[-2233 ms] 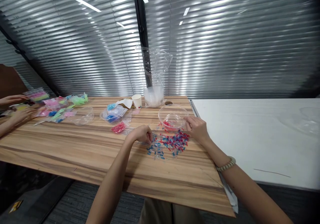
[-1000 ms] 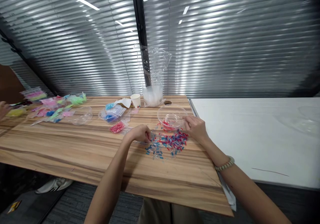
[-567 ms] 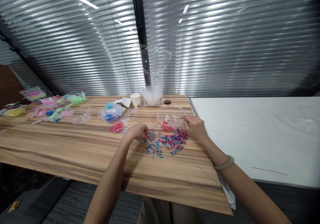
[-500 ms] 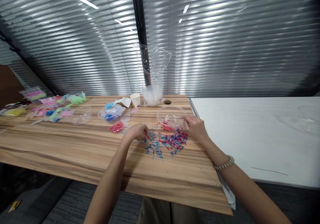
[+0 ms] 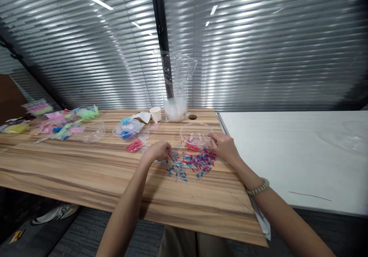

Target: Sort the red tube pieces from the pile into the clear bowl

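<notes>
A: Where's that scatter of **capsule pieces** [image 5: 199, 161], from where you're standing?

B: Wood-grain table [image 5: 115, 178], between both hands. Left fingers [image 5: 167, 149] are right by its left side, right fingers [image 5: 214, 139] just off its far right side. Clear bowl [image 5: 186, 136] sits at the far side, red showing in or through it.

A: Much elbow room?

B: Tight on the right, that table edge is near the hand, white table [image 5: 287, 149] beyond. Lots of wood toward the near edge, though.

A: And the fingers?

B: Right ones are pinched on the bowl's right rim. Left ones are curled down and bunched, red at the tips; honestly can't tell if they meet or grip anything.
</notes>
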Available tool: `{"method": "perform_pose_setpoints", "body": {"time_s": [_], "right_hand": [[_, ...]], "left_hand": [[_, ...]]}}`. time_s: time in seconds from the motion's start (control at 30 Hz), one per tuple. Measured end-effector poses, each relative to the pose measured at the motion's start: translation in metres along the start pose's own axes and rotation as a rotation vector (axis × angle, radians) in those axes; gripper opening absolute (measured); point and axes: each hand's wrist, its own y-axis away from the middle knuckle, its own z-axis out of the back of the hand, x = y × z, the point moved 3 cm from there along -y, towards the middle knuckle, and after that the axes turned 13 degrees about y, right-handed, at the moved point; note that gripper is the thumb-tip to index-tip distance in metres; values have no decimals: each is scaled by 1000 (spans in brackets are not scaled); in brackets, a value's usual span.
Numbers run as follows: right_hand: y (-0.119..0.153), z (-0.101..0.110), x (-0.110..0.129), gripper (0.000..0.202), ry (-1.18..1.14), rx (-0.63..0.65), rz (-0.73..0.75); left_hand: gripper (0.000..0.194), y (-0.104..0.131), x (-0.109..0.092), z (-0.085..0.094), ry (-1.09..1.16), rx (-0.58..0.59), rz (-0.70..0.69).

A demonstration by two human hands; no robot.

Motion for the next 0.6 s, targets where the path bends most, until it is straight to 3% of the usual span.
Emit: {"method": "perform_pose_setpoints", "body": {"time_s": [0.33,0.6], "right_hand": [[0,0,0,25,24,33,0],[-1,1,1,24,9,81,-26]], "left_hand": [[17,-6,6,-3,-16,-22,-34],[17,-5,1,-5,15,26,-47]]}}
